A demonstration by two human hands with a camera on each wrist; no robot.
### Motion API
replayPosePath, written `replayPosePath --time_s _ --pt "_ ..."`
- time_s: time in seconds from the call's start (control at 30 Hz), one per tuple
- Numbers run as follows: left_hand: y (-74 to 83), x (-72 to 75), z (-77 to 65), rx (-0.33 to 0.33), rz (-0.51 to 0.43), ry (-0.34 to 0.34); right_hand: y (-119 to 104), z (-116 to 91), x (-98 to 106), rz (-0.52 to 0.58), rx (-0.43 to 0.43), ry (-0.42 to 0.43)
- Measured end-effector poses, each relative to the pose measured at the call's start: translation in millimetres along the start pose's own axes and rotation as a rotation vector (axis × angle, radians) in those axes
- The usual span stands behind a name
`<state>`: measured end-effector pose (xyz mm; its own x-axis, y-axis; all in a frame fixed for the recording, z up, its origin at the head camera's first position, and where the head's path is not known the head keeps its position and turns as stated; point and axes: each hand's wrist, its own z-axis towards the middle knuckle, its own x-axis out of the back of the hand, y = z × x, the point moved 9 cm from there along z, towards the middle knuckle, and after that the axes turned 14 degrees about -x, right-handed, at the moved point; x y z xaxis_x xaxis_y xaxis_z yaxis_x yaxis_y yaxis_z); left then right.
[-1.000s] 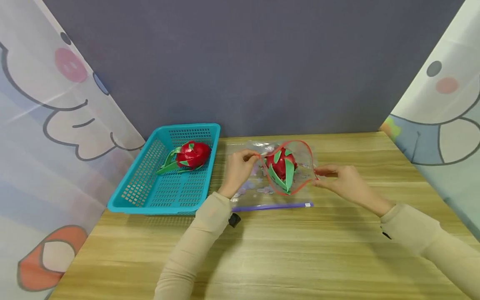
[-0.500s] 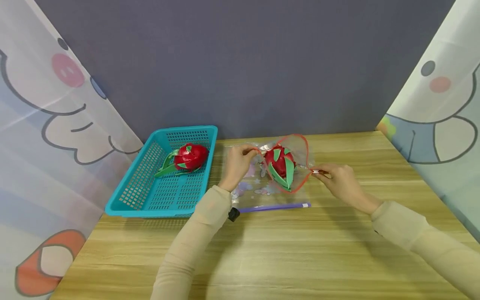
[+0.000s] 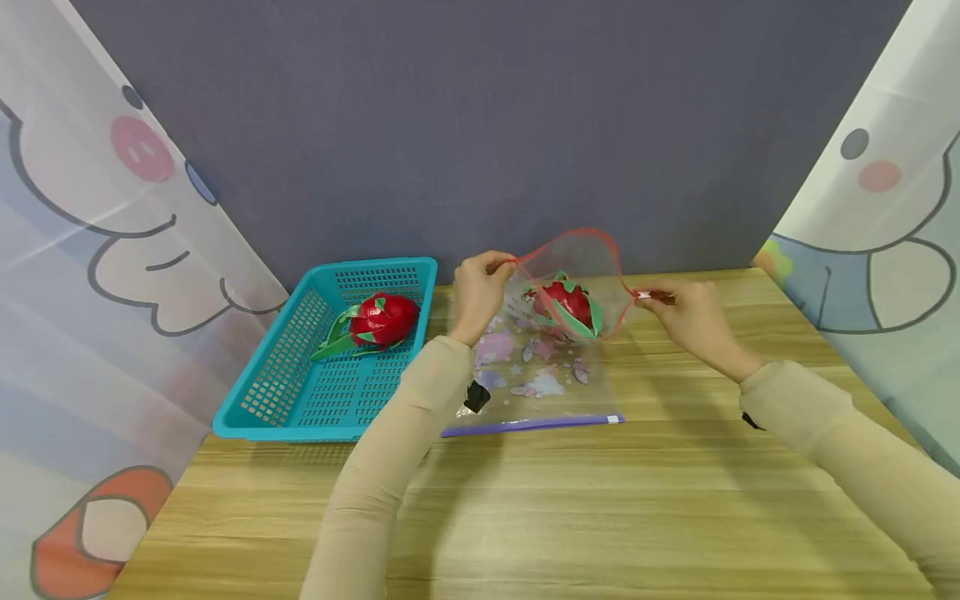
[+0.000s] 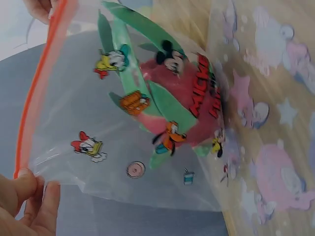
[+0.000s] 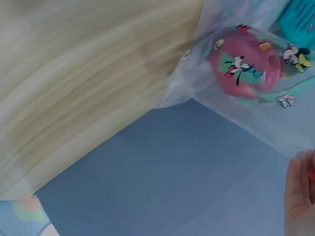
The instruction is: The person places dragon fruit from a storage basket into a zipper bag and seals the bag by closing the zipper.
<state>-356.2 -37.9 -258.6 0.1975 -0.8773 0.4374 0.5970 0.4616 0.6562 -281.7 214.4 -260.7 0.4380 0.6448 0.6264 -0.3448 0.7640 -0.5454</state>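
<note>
Left wrist view: red-zip bag (image 4: pixel 103 125) bears red capitals (image 4: pixel 199 88) starting "MICK", end unclear, running sideways up the plastic; second red word (image 4: pixel 214 96) alongside, too blurred to read; flat bag's (image 4: pixel 275 120) pinkish lettering (image 4: pixel 261 60) illegible.

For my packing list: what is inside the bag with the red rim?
Inside the red-rimmed bag is one red fruit with green leaves. Printed cartoons cover small patches of it; those patches cannot be seen.
</note>
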Motion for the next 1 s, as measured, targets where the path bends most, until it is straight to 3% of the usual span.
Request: replayPosePath --time_s 0.13,0.27,0.37,0.7,0.87,1.0 --pt "-1.5 1.4 27.6 0.022 0.035 0.010 8.3 21.9 12.4 -0.014 -0.016 0.065" --pt "2.5 5.7 59.6 0.013 0.058 0.026 22.2 50.4 24.0 -0.015 -0.158 0.062" --pt "3.7 9.2 74.8 0.011 0.051 0.041 30.0 66.3 28.4 -0.003 -0.252 0.041" --pt "-12.6 20.5 81.1 0.046 -0.014 0.078 45.7 87.6 34.5 0.009 -0.402 0.043" --pt "-5.2 38.7 89.6 0.016 -0.037 0.131 35.0 97.4 48.1 0.052 -0.399 0.072" --pt "4.6 50.9 89.5 0.011 -0.063 0.131 26.8 97.1 58.1 0.109 -0.419 0.072"
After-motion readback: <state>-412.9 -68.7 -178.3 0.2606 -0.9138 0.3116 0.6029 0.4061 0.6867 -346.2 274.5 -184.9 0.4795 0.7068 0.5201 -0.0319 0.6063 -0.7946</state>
